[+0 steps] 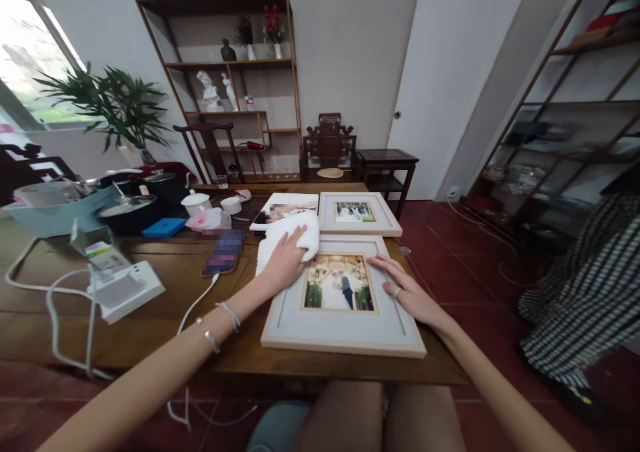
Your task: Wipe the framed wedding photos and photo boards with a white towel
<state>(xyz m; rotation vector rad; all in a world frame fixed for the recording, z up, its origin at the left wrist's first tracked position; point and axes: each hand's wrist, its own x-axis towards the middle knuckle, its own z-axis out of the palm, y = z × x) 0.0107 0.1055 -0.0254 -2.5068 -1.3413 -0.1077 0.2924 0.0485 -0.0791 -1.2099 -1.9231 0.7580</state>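
My left hand (285, 257) holds a white cloth (309, 231), its fingers stretched over the top. The cloth lies across the upper left corner of a light wooden picture frame (345, 347) and partly covers the white album or print (295, 202) behind it. A small wedding photo (340, 282) sits in the middle of the frame's wide white mat. My right hand (403, 291) rests on the right side of the frame with its fingers extended and nothing in them. Behind this frame lies a second picture frame (390, 222) with another wedding photo.
On the wooden table (220, 339) to the left are a phone (225, 252) on a white cable, an open white box (127, 291), a blue box (164, 227), dark pots (127, 212) and a teapot (196, 202). A person in checked trousers (580, 305) stands at the right.
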